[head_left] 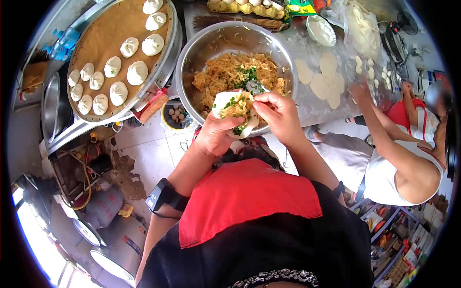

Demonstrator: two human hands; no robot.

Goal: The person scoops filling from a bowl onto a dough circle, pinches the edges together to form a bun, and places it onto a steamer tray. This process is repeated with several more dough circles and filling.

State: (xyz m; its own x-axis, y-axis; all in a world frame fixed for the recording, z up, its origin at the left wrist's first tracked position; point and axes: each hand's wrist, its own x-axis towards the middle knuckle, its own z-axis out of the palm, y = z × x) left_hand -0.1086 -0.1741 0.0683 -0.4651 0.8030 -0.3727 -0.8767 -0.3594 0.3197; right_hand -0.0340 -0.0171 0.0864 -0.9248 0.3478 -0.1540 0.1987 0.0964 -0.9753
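Observation:
My left hand cradles a round dough wrapper heaped with shredded filling and chopped greens, the thumb resting on the filling. Thumb and fingers of my right hand pinch the wrapper's right edge. Both hands are over the near rim of a large metal bowl. Inside it lies a mass of brownish shredded filling with chopped greens on top. A spoon rests in the filling, its lower part hidden behind my right hand.
Left of the bowl, several pleated buns sit on a round steamer tray. Flat dough rounds lie on the floured table to the right, near a white bowl. Two people work at the right; one reaches toward the dough.

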